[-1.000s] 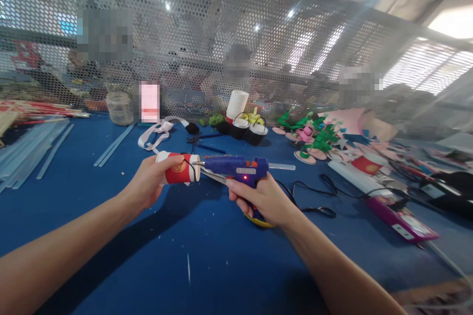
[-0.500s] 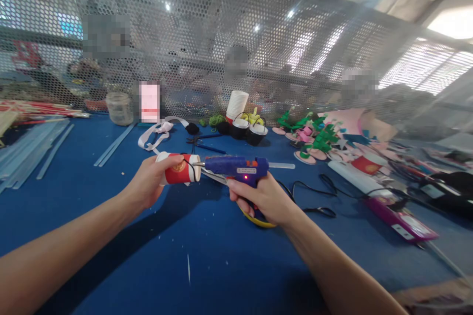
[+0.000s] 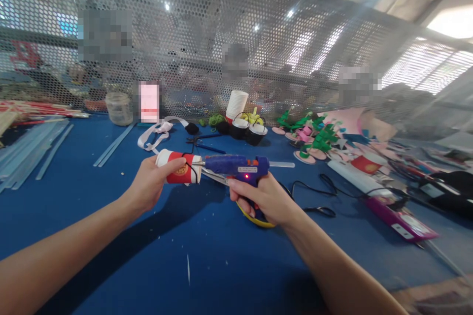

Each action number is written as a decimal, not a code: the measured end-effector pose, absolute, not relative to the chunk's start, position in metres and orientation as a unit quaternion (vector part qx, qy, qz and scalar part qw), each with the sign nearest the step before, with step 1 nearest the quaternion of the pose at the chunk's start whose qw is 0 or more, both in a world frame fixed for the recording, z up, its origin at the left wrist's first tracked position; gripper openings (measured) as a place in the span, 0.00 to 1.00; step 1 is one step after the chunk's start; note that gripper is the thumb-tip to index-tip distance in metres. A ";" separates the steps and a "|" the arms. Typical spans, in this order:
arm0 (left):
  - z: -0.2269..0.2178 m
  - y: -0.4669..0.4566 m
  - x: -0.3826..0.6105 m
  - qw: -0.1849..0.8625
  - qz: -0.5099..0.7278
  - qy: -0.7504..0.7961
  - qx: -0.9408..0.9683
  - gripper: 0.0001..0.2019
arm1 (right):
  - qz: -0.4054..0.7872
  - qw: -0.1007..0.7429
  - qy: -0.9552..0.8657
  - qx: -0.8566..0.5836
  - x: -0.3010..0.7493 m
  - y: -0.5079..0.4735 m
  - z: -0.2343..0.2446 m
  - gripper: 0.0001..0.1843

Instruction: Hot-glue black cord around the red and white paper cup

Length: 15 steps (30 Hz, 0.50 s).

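A red and white paper cup (image 3: 173, 174) lies sideways in my left hand (image 3: 147, 182), which is closed around it with the thumb along its side. Black cord (image 3: 191, 167) runs over the cup near its right end. My right hand (image 3: 264, 199) is wrapped around the handle of a blue glue gun (image 3: 229, 163), whose red light is on. The gun's metal nozzle is at the cup's right end, by the cord; whether it touches I cannot tell. A clear glue stick (image 3: 281, 164) juts from the gun's back. Below my right hand shows part of a yellow ring (image 3: 258, 221).
Clear glue sticks (image 3: 33, 150) and a jar (image 3: 118, 108) lie left. Behind are white ribbon (image 3: 148, 142), stacked cups (image 3: 237, 104), two small black buckets (image 3: 256, 134) and green leafy pieces (image 3: 325, 137). A cable (image 3: 314, 187) and purple box (image 3: 399, 219) lie right.
The cup has rolled slightly in my left hand, so its printed emblem sits lower, and my thumb lies a little further right. The glue gun stays nearly in place.
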<state>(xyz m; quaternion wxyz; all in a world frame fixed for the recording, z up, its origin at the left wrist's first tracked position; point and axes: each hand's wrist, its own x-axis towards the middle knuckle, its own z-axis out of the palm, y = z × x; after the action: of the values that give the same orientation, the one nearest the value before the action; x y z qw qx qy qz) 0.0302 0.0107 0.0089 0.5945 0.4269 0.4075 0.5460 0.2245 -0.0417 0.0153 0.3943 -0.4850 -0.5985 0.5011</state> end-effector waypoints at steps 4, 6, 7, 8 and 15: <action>0.009 0.008 0.031 0.587 0.558 0.398 0.432 0.07 | 0.514 0.416 -0.587 -0.467 0.226 -0.040 0.014 0.16; 0.010 0.007 0.031 0.582 0.564 0.395 0.433 0.08 | 0.520 0.423 -0.576 -0.467 0.226 -0.040 0.015 0.16; 0.010 0.007 0.031 0.581 0.566 0.393 0.433 0.08 | 0.522 0.427 -0.570 -0.469 0.226 -0.040 0.015 0.16; 0.010 0.007 0.031 0.580 0.568 0.391 0.434 0.08 | 0.525 0.430 -0.564 -0.470 0.226 -0.040 0.015 0.16; 0.012 0.002 0.031 0.583 0.564 0.379 0.446 0.05 | 0.543 0.440 -0.541 -0.468 0.227 -0.037 0.013 0.16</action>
<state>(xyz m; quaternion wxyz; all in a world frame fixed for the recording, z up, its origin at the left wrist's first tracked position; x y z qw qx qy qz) 0.0308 0.0022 0.0121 0.5826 0.4455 0.3793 0.5640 0.2270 -0.0371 0.0130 0.4398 -0.4679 -0.5414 0.5428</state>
